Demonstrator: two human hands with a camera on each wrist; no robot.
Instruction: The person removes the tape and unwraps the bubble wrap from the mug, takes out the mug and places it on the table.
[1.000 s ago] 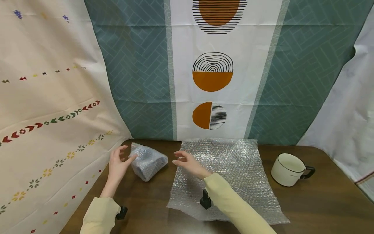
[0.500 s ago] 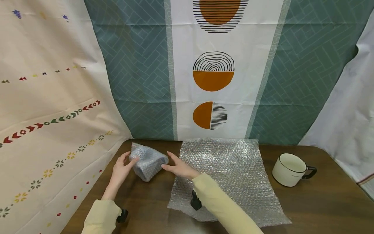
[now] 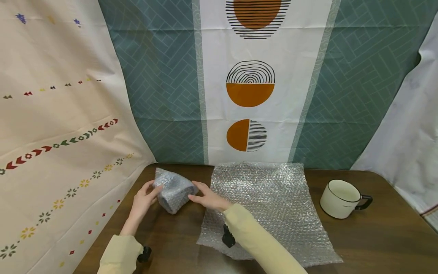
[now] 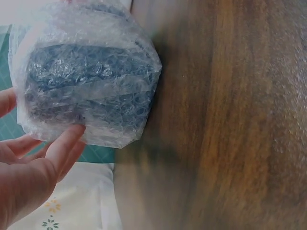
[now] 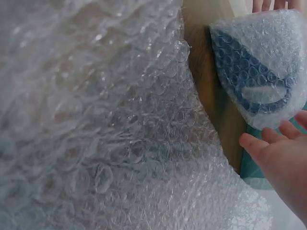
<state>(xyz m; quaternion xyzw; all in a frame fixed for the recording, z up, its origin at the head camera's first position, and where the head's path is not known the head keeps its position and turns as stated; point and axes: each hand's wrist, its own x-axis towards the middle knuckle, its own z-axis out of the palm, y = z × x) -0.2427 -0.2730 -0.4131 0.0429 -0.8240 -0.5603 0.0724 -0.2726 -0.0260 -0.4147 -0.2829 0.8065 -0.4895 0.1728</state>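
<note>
A dark blue mug wrapped in bubble wrap (image 3: 173, 192) lies at the table's back left. Through the plastic, the handle loop shows in the right wrist view. My left hand (image 3: 142, 201) holds the wrapped mug's left side, thumb (image 4: 72, 134) against the wrap and other fingers partly hidden behind it. At the other side, my right hand (image 3: 210, 198) has its spread fingertips right at the edge by the handle. In the right wrist view its fingers (image 5: 254, 143) look fairly straight.
A large sheet of bubble wrap (image 3: 260, 205) lies flat on the wooden table (image 3: 171, 243), partly under my right forearm. Farther right stands a cream mug (image 3: 340, 199) with a black handle. Patterned cloths hang behind and to the left.
My right hand has come left, off the bubble wrap sheet, to the wrapped mug's right edge. My left hand has closed in on its left side. The wrapped mug stays about where it was.
</note>
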